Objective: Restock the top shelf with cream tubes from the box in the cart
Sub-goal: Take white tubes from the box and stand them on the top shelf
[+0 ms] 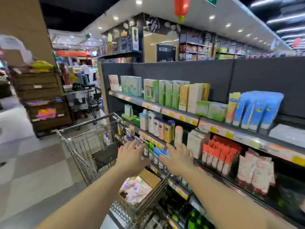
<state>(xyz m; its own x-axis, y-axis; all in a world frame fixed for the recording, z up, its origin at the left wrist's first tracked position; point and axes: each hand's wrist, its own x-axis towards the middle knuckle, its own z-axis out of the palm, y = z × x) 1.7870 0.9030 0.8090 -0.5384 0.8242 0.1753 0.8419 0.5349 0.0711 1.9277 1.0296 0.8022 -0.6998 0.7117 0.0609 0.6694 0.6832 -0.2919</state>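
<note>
While boxed, pale purple-capped tubes point(135, 190)

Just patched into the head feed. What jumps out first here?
Both bare hands, left hand and right hand, reach out open and empty at centre frame. Below them a cardboard box of pale tubes sits in the wire cart. On the right of the top shelf stand blue tubes.

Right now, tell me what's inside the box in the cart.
The box holds a loose pile of pale tubes with purple and pink markings. The lower layers and the box bottom are hidden under them and behind the cart wires.
</note>
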